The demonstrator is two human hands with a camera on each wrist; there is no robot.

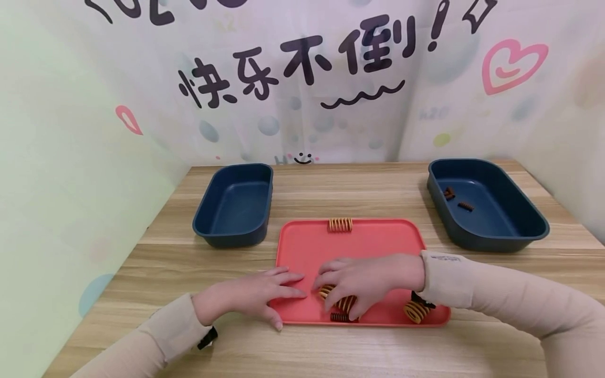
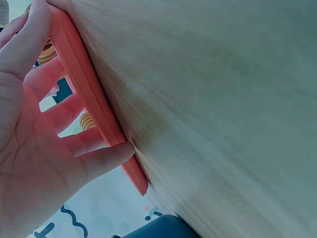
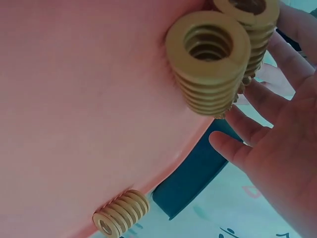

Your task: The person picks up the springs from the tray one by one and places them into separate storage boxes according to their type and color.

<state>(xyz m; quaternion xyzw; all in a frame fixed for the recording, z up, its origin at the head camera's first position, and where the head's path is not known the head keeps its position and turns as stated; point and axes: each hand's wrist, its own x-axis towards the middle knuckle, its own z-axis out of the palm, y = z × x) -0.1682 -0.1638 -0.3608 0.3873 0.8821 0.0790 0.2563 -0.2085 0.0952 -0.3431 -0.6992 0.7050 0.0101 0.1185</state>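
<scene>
A red tray (image 1: 307, 241) holds yellow coil springs and a small dark brown spring (image 1: 339, 317). My right hand (image 1: 366, 278) reaches over yellow springs (image 1: 347, 303) near the tray's front, its fingers loosely bent around them. In the right wrist view, its fingers extend beside two large yellow springs (image 3: 210, 69), without a clear grip. My left hand (image 1: 250, 294) rests at the tray's left edge, fingers spread over the rim, thumb at the front corner. One yellow spring (image 1: 340, 224) lies at the back rim, another (image 1: 417, 311) below the right wrist.
A dark blue bin (image 1: 236, 239) stands at the back left of the wooden table (image 1: 302, 194). Another blue bin (image 1: 496, 244) at the back right holds several small brown springs (image 1: 465, 206). A printed cloth (image 1: 302, 131) hangs behind the table.
</scene>
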